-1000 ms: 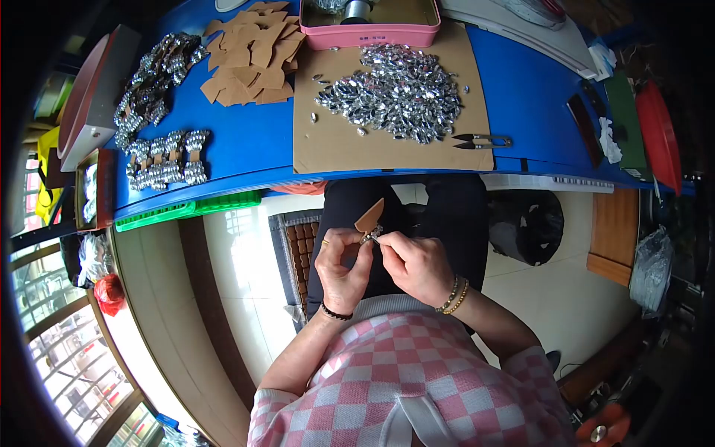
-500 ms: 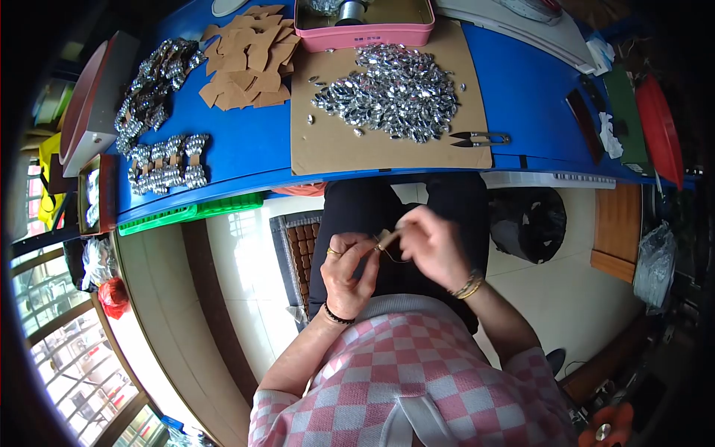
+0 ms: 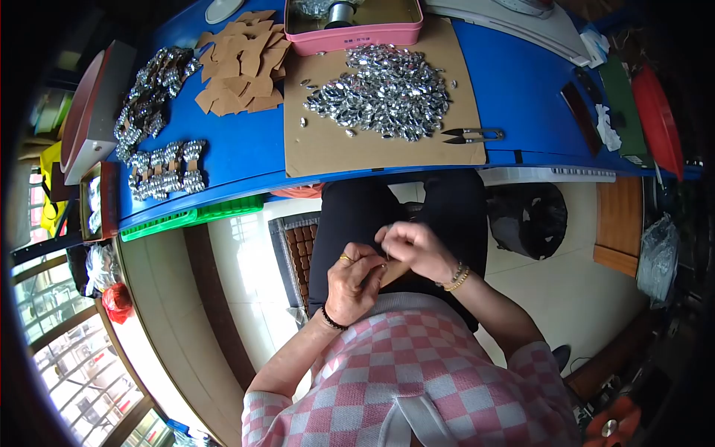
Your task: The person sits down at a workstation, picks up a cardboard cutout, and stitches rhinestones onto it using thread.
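Over my lap, my left hand (image 3: 353,287) pinches a small brown card piece (image 3: 395,273), which points down and to the right. Close beside it on the right is my right hand (image 3: 418,252), its fingers curled in a pinch and slightly blurred; what they hold is too small to make out. On the table ahead, a heap of shiny silver beads (image 3: 380,93) lies on a cardboard sheet (image 3: 320,153). Black thread snips (image 3: 473,135) rest at the sheet's right edge. Left of the sheet is a pile of brown card pieces (image 3: 242,63).
Bead-wrapped cards (image 3: 167,170) and a tangled beaded bunch (image 3: 145,97) lie on the blue table (image 3: 246,153) at left. A pink tin (image 3: 357,37) with a spool (image 3: 341,13) stands behind the beads. A black bag (image 3: 527,220) is on the floor at right.
The card piece has turned from pointing up to pointing down and right. My right hand moved away from my left, then came back beside it. The view has shifted slightly.
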### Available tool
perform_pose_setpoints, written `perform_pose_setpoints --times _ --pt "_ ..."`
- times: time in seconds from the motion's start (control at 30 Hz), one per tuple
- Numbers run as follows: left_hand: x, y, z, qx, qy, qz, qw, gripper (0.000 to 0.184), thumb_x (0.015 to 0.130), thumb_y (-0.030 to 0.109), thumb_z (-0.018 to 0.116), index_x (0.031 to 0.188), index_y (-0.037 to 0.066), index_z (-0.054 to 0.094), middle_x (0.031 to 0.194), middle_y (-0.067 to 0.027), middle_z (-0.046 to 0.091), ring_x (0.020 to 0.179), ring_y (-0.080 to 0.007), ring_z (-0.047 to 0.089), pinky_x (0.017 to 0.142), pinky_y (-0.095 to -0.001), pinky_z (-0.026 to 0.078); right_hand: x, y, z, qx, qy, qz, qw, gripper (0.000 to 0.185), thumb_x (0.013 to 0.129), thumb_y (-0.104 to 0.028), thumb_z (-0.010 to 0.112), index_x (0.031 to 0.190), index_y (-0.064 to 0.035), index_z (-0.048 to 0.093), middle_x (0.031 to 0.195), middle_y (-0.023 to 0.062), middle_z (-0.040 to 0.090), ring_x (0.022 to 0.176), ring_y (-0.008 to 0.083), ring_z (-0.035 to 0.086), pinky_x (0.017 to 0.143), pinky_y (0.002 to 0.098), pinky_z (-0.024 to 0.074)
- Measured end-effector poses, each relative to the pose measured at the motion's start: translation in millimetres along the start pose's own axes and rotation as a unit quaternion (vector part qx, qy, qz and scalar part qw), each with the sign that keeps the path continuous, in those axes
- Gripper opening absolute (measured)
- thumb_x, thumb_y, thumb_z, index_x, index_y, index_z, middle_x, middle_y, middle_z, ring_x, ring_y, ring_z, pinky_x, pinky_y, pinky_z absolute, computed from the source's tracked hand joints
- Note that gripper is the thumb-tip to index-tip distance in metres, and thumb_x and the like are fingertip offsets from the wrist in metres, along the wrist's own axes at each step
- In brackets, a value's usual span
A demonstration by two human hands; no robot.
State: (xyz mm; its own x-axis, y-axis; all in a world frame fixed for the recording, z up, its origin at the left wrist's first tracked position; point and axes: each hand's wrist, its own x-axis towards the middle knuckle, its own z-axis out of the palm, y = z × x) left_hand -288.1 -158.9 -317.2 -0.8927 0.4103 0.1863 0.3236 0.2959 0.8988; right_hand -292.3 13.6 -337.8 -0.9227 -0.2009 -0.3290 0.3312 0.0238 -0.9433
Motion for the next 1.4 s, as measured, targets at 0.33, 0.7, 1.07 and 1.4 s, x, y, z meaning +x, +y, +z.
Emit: perform_pose_setpoints --times 0.33,0.7,1.07,1.4 --pt "4.1 -1.7 -15.4 -0.359 -0.103 -0.299 0.878 0.009 0.083 -0.002 0.053 0.090 0.003 0.052 0.076 -0.0017 0.056 0.059 -0.0086 0.055 0.051 -0.0198 0.044 -35.2 9.9 -60.3 0.506 0.129 0.020 0.852 0.012 0.089 -0.023 0.048 0.091 -0.0128 0.053 0.060 -0.0033 0.043 0.058 0.0116 0.048 0.069 0.0324 0.0461" --pt "3.1 -11.4 -43.0 -0.314 -0.054 -0.321 0.892 0.013 0.082 -0.005 0.051 0.094 0.001 0.051 0.071 -0.0034 0.056 0.059 -0.0106 0.057 0.054 -0.0208 0.048 -160.7 130.0 -236.0 -0.032 0.557 0.124 0.820 0.014 0.083 -0.023 0.058 0.091 -0.0118 0.057 0.067 -0.0041 0.046 0.053 0.0045 0.039 0.043 0.0187 0.0325" --pt "-3.4 9.3 -10.2 -0.003 -0.127 0.059 0.990 0.024 0.066 -0.011 0.061 0.086 -0.001 0.054 0.093 -0.0141 0.056 0.072 -0.0272 0.060 0.059 -0.0321 0.050 -38.3 -41.3 -14.6 -0.279 -0.015 -0.189 0.941 0.006 0.078 -0.010 0.061 0.080 -0.0065 0.056 0.052 0.0030 0.054 0.043 0.0132 0.052 0.042 0.0257 0.0412" --pt "-9.2 0.4 -7.0 0.007 -0.084 0.128 0.988 0.024 0.063 -0.011 0.062 0.083 -0.002 0.055 0.094 -0.0146 0.056 0.073 -0.0270 0.061 0.058 -0.0305 0.052 -53.5 -43.8 -13.1 -0.413 -0.077 -0.237 0.876 0.007 0.075 -0.012 0.063 0.080 -0.0090 0.060 0.053 0.0042 0.055 0.044 0.0175 0.054 0.043 0.0276 0.0393"
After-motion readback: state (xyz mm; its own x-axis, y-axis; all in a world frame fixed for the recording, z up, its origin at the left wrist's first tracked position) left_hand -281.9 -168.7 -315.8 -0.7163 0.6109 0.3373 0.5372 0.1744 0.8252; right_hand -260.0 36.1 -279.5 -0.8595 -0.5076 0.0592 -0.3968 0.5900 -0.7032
